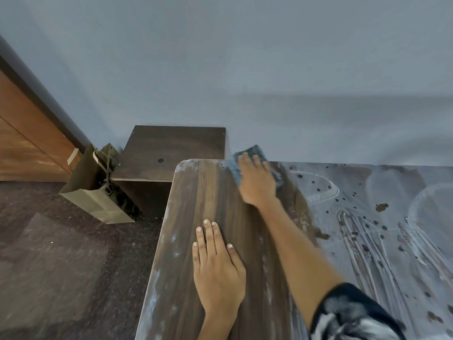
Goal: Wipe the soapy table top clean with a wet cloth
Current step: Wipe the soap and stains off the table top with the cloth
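Observation:
The dark wood-grain table top (215,192) fills the lower right. Its left strip shows bare wood with faint streaks, while the right part (382,217) is coated in pale soapy film with dark spots and finger-like streaks. My right hand (257,182) presses flat on a blue cloth (250,153) at the table's far edge, near the far left corner. The cloth sticks out past my fingers and to both sides of the hand. My left hand (215,263) lies flat on the wiped wood, fingers together, holding nothing.
A low dark wooden cabinet (171,150) stands against the grey wall beyond the table's far left corner. A brown paper bag (95,190) leans beside it on the dark speckled carpet. A wooden door (27,133) is at the far left.

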Demonstrator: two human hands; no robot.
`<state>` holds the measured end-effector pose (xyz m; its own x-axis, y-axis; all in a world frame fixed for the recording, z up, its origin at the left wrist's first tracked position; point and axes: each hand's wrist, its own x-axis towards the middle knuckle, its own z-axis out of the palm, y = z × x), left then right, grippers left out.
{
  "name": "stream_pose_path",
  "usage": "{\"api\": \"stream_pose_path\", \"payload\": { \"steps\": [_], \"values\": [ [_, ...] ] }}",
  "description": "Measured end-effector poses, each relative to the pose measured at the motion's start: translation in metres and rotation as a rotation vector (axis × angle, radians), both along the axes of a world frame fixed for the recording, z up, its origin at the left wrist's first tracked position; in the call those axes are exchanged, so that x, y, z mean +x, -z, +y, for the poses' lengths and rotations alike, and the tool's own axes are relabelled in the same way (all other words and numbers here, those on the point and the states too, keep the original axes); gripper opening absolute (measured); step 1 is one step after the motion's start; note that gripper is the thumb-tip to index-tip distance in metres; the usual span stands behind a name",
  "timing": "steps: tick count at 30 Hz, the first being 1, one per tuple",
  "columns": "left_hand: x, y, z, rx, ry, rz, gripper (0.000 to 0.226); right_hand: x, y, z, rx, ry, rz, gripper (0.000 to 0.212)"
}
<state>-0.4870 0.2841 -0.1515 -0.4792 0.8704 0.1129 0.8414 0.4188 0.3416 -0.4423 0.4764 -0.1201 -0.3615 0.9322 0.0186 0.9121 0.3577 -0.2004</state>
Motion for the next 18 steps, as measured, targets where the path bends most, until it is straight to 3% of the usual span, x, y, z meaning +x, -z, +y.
{"api": "stream_pose_path", "payload": {
  "steps": [3, 6, 9, 12, 15, 18],
  "values": [
    [0.001, -0.001, 0.0, 0.002, 0.002, -0.009, 0.054, -0.028, 0.0, -0.032, 0.004, -0.235, 0.007, 0.058],
    [0.0, -0.003, -0.001, -0.01, 0.0, -0.017, 0.054, -0.004, -0.004, -0.077, -0.006, -0.361, 0.019, 0.059],
    [0.0, -0.003, -0.001, 0.008, 0.002, -0.012, 0.054, 0.053, -0.001, -0.099, -0.016, -0.229, 0.052, 0.055],
    [0.001, -0.002, 0.0, 0.008, 0.001, -0.005, 0.054, 0.092, -0.001, -0.068, 0.027, 0.03, -0.011, 0.054],
    [0.002, -0.001, 0.0, 0.008, 0.0, 0.0, 0.053, 0.079, -0.003, -0.014, -0.02, 0.168, -0.075, 0.055],
    [0.002, -0.001, -0.001, 0.01, 0.0, -0.005, 0.053, 0.026, -0.005, 0.006, -0.014, 0.09, -0.044, 0.056]
  ]
}}
